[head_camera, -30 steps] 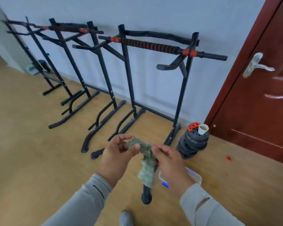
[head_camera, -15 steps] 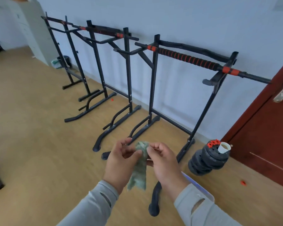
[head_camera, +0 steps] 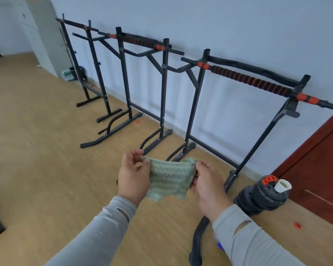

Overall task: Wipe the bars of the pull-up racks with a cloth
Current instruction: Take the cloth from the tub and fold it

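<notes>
I hold the cloth stretched, left hand and right hand pinching its edges; probably fold it flat before the nearest bar.

Wood floor, pale wall, red-brown door.

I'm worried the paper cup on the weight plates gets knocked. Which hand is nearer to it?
The right hand. It grips the cloth's right edge, left of the paper cup at about its height in the picture. The left hand grips the opposite edge, farther away.
</notes>
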